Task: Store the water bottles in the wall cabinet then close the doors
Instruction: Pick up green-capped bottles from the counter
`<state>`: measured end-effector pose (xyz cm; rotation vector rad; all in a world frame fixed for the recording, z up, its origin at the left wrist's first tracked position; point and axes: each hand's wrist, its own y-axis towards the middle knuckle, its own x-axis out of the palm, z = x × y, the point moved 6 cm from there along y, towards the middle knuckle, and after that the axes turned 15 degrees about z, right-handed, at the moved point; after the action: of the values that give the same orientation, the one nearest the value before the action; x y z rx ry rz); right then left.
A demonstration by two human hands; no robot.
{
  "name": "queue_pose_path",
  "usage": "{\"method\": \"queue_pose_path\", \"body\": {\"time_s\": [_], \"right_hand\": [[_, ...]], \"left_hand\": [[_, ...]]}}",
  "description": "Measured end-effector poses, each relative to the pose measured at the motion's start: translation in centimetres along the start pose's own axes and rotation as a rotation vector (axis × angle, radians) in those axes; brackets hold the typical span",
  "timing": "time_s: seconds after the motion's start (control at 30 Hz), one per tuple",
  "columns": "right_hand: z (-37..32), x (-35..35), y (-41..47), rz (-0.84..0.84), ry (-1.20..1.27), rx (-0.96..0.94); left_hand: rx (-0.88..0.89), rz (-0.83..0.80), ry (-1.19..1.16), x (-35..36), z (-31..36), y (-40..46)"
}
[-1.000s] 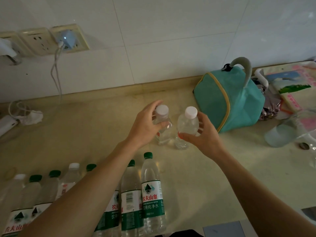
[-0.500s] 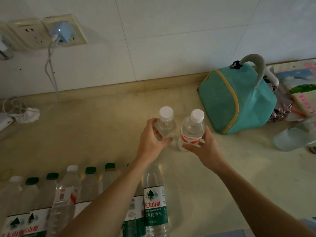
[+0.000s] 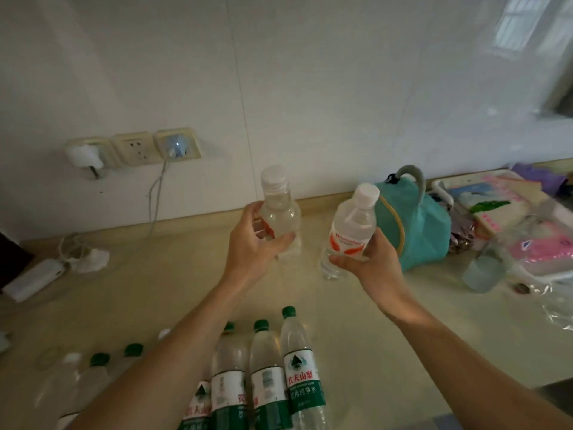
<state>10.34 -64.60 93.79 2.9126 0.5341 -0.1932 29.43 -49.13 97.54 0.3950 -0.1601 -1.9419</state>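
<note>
both small white-capped bottles are off the desk now; half a second ago they were low, just above it, a second ago standing on it. left hand has its fingers wrapped round the left bottle, held upright in front of the wall tiles. right hand has its fingers clenched round the right bottle at the red-and-white label, cap tilted a bit toward the right. the two bottles are apart, gap between them open. view has tipped up: much more wall in frame, the sockets now sit mid-left where they were near the top edge before. wall cabinet not in frame. room to move: above and between the hands is bare wall, nothing in the way. right bottle sits in front of the teal bag, which stands against the back edge of the desk; cannot tell if they touch. further right a clutter of packets and a clear cup, near the right hand's side. row of green-capped bottles stands along the near desk edge under the left forearm, partly hidden by it. power strip and cable far left, well apart from both hands.
</note>
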Motion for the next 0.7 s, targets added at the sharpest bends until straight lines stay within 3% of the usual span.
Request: {"method": "queue_pose_path", "body": {"time_s": [0.43,0.7], "right_hand": [[-36.3,-5.5,-1.8,0.232,0.364,-0.57],[-52.8,-8.6,0.5,0.263,0.366,-0.763]], "left_hand": [[0.631,0.238,-0.218,-14.3,34.0,4.5],[0.786,0.338,-0.149,-18.1,48.2,7.1]]}}
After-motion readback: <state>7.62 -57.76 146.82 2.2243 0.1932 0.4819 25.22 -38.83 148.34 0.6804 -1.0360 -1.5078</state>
